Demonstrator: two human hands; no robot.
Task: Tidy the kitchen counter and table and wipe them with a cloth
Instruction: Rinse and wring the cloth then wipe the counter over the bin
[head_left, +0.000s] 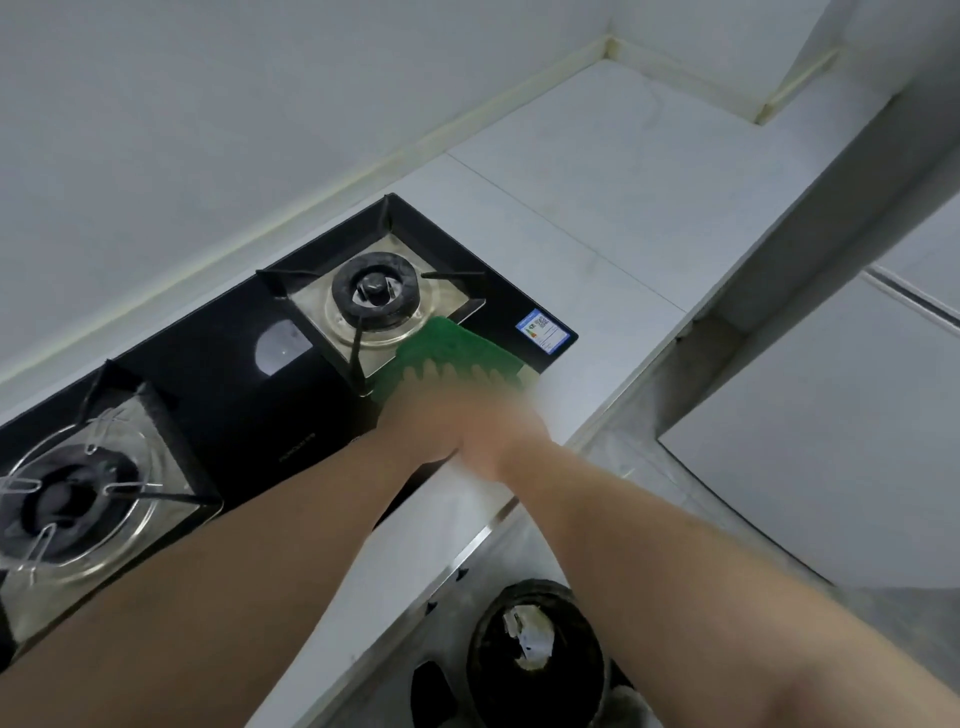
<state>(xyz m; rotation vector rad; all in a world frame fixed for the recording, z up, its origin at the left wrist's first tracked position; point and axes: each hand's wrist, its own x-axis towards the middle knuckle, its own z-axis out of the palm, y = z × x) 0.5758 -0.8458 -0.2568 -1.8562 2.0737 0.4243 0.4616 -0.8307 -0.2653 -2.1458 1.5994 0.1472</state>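
The left grip (426, 415) lies flat on a green, soft-piled cleaning cloth (462, 345). Its fingertips (431, 371) reach straight forward over the near edge and press down; they do not pinch. The right grip (506, 421) sits against it at 3 o'clock, also on the cloth, but it is too smeared by motion to tell whether its fingers are straight or curled.

The cloth spreads out at 12 o'clock from both grips, on the right end of a black glass gas hob (234, 395). Its far edge overlaps the steel tray of the right-hand burner (375, 291), which stands at 11 o'clock of the cloth. A small blue label sticker (542, 331) is stuck to the glass at 2 o'clock of the cloth.

I judge the cloth light, limp and quick to bunch, so a flat palm in its middle should steer it better than a pinch at a corner. It should slide easily on the glass but may catch on the burner's pan-support prongs.

Beyond the hob, the white stone counter (597, 208) runs off to 1 o'clock. A second burner with a wire ring (67, 499) lies at 8 o'clock. A dark round bin (535, 649) stands on the floor at 6 o'clock.
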